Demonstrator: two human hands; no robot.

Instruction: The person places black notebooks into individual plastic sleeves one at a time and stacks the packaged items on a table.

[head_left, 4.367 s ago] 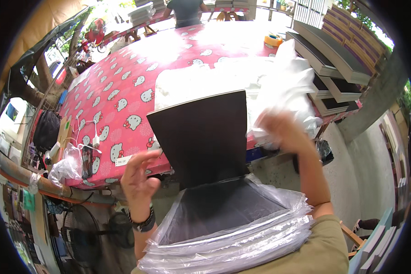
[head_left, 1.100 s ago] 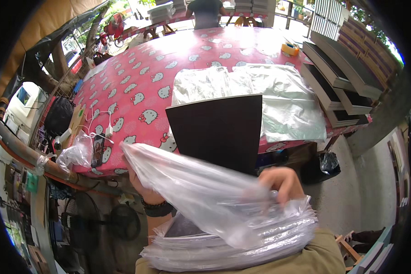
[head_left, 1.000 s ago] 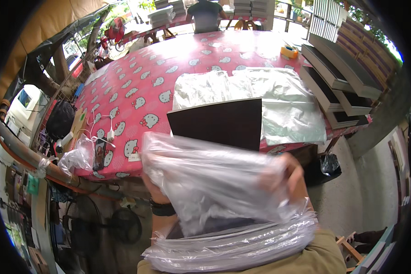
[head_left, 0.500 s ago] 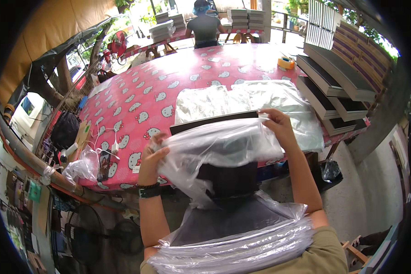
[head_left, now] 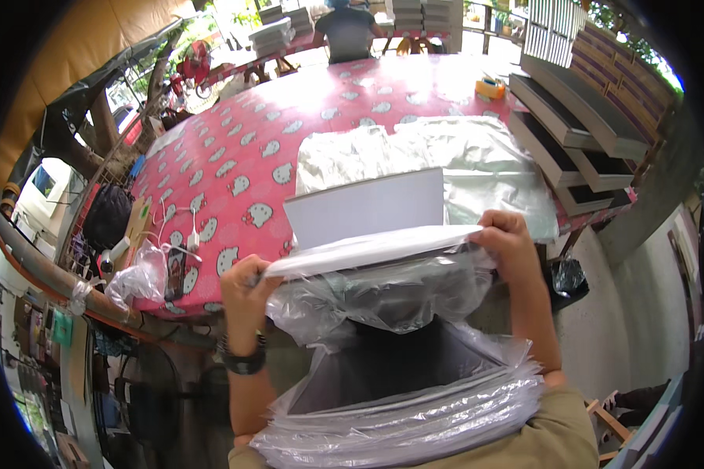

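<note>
while the left hand (head_left: pixel 246 293) pinches one end of a clear plastic sleeve (head_left: pixel 379 293) and the right hand (head_left: pixel 508 241) grips the other, it stretches (rumpled along its lower part) between the fingers; a white panel (head_left: pixel 364 205) rises just beyond them, a black panel (head_left: pixel 395 352) and layered plastic (head_left: pixel 399 430) nearer the body.

Since half a second ago, the clear plastic bag (head_left: pixel 383 293) has gone from loosely draped to a taut edge between left hand (head_left: pixel 246 291) at eight o'clock and right hand (head_left: pixel 506 241) at three; toward twelve, a white panel (head_left: pixel 365 209) has replaced black
</note>
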